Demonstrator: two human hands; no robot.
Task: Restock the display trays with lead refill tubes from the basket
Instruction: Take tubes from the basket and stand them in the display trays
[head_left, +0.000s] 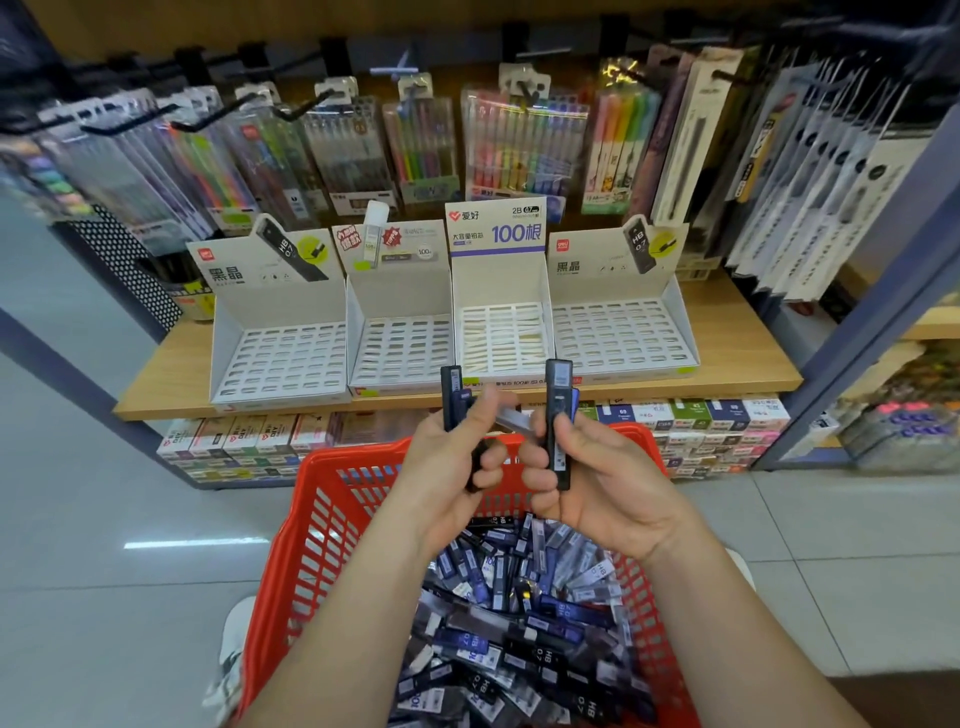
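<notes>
Wooden shelf (727, 364) under pegboard hooks (306, 111), pale glossy tiled floor (104, 571), blue upright (857, 332).

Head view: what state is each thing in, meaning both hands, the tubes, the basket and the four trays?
Left hand: grips the left-hand tubes, upright.
Right hand: grips the right-hand tubes, upright.
Basket: holds heaped tubes, lying loose.
Far-left tray: slots empty.
Second tray: slots empty.
Third tray: slots empty.
Far-right tray: slots empty.

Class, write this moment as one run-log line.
left hand: holds tubes | right hand: holds more tubes | basket: loose tubes inside | display trays: slots empty
</notes>
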